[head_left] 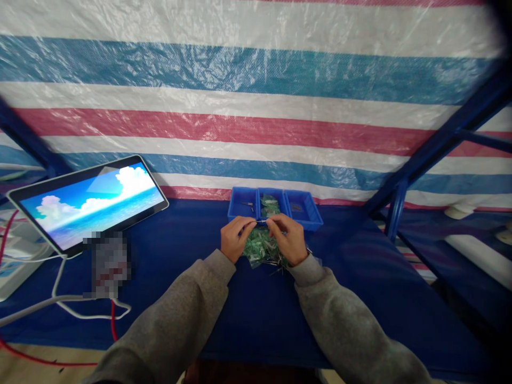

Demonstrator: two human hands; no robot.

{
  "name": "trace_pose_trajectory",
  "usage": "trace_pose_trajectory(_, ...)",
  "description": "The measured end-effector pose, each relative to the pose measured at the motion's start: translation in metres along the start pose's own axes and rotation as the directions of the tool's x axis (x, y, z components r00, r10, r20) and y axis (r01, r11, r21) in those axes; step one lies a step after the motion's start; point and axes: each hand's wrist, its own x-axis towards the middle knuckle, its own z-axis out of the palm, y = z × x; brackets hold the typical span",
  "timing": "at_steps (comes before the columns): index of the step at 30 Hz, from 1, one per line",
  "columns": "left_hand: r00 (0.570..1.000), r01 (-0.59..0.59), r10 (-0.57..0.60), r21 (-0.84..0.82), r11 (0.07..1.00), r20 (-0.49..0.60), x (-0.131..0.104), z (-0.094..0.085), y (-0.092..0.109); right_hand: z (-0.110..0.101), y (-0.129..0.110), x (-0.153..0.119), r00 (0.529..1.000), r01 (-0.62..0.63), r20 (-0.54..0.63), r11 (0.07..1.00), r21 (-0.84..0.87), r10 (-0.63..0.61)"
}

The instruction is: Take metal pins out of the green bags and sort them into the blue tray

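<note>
My left hand (pixel 236 237) and my right hand (pixel 288 238) meet over the middle of the table, fingertips pinched on the two ends of a thin metal pin-like piece (pixel 261 221). It lies level between them; its exact kind is too small to tell. Right below is a heap of green-tinted clear plastic bags (pixel 256 248) mixed with slim metal pieces (pixel 272 261). Just beyond my fingers stand three joined blue bins: the left bin (pixel 237 198) holds a few thin metal pieces, the middle bin (pixel 272 191) a green bag, the right bin (pixel 314 216) some small brownish bits.
A tablet (pixel 92 200) showing a sea and sky picture leans at the left. White cables (pixel 60 298) and a red cable (pixel 113 320) run over the blue table (pixel 256 320). Blue metal frame bars (pixel 396 205) rise at the right, before a striped plastic sheet (pixel 256 128).
</note>
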Motion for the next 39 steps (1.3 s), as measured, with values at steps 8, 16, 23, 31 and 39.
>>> trace_pose_trajectory(8,1.0,0.029,-0.029,0.004,1.0,0.006,-0.0023,0.0024,-0.0027,0.0008,0.0012,-0.0008,1.0,0.014,0.001,1.0,0.002,-0.014)
trace_pose_trajectory(16,0.996,0.044,-0.047,0.03,0.999,0.081,-0.0035,0.0017,-0.0027,0.0002,0.0015,-0.0004,0.996,0.088,0.008,0.995,-0.05,-0.088)
trace_pose_trajectory(23,0.995,-0.097,0.096,0.039,0.995,0.018,-0.003,0.0017,-0.0002,0.0016,0.0032,-0.0006,0.994,0.103,0.038,0.99,-0.099,-0.1)
trace_pose_trajectory(31,1.0,0.01,-0.01,-0.003,1.0,0.0,-0.0041,0.0021,0.0049,0.0017,0.0052,0.0005,0.997,0.073,0.012,0.985,-0.158,-0.072)
trace_pose_trajectory(39,0.992,0.091,-0.092,0.011,0.996,0.091,-0.0059,0.0037,0.002,-0.0008,0.0028,0.0006,0.997,0.06,-0.046,0.985,-0.162,-0.068)
